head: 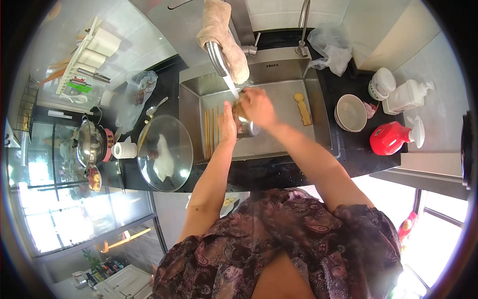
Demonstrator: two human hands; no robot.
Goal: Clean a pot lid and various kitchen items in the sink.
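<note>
Over the stainless steel sink (269, 144), my left hand (227, 125) holds the side of a shiny metal container (247, 128). My right hand (257, 107) reaches at its upper end, with the fingertips partly hidden; whether they grip something there I cannot tell. Water runs from the faucet (216, 56), which has a beige cloth (235, 56) wrapped on it, onto the container and my fingers. Several wooden chopsticks (210, 130) lie along the sink's left side. A yellowish wavy-edged utensil (303, 110) rests on the sink floor at the right.
On the left counter are a glass lid (165, 153), a spoon (157, 106), a plastic bag (140, 97), a paper roll (125, 150) and a lidded electric pot (89, 142). To the right stand bowls (351, 114), a red spray bottle (390, 138), a white pump bottle (405, 98) and a white jar (382, 84).
</note>
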